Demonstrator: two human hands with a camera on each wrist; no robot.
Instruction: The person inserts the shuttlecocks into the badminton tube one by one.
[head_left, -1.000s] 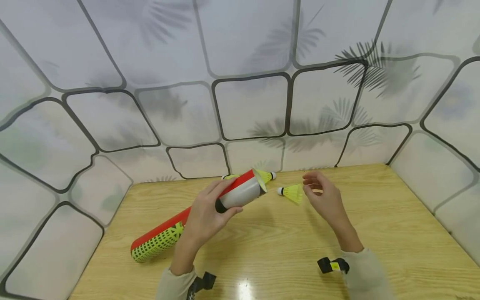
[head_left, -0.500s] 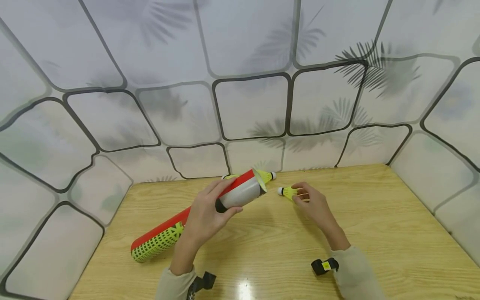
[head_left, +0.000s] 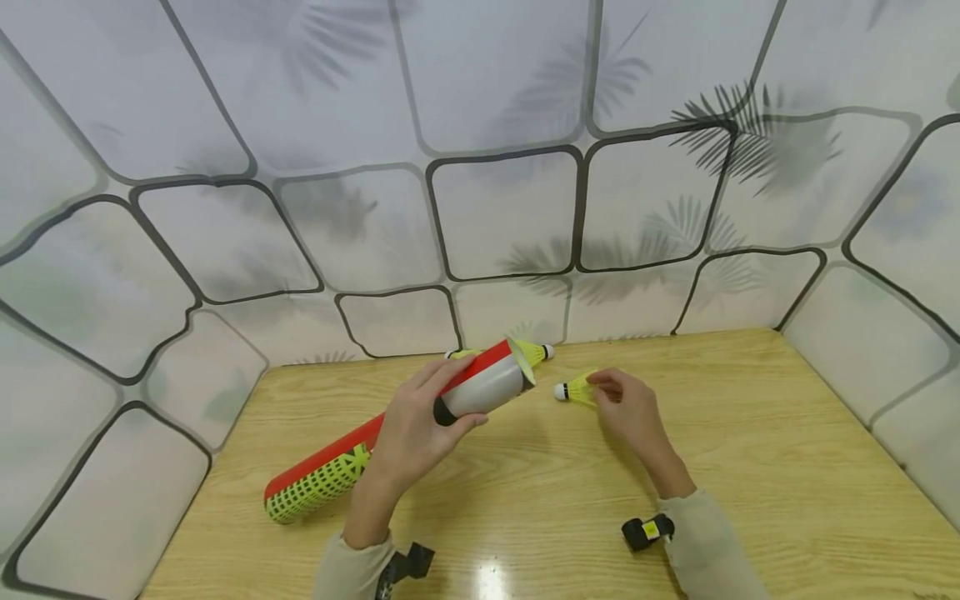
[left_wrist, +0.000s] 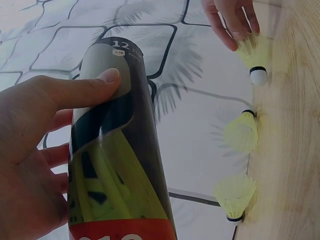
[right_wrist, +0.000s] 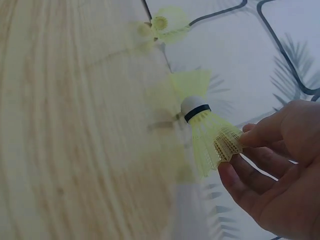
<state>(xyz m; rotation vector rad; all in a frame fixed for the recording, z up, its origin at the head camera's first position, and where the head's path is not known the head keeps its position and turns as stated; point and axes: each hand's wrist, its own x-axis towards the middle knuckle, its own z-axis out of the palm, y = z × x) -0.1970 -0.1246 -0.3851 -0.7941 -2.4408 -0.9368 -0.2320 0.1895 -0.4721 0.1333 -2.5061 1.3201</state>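
Observation:
My left hand (head_left: 408,437) grips a long shuttlecock tube (head_left: 480,387), red, grey and yellow-green. The tube slants, its lower end at the left near the table and its open mouth raised toward the right. In the left wrist view the thumb lies along the printed tube (left_wrist: 117,150), fingers behind it. My right hand (head_left: 633,417) pinches a yellow shuttlecock (head_left: 576,390) by the skirt edge. Its white cork, with a black band, points left in the head view. The right wrist view shows thumb and fingertips at the rim of this shuttlecock (right_wrist: 212,135).
Two more yellow shuttlecocks lie at the back by the wall: one (head_left: 538,353) partly behind the tube's mouth, another (head_left: 457,354) mostly hidden by hand and tube. A patterned cloth-like wall (head_left: 510,217) rises behind the wooden table (head_left: 555,500) and on both sides.
My right hand has moved left to the shuttlecock and closed its fingertips on the skirt; the shuttlecock has shifted slightly. The left hand and tube have stayed almost still.

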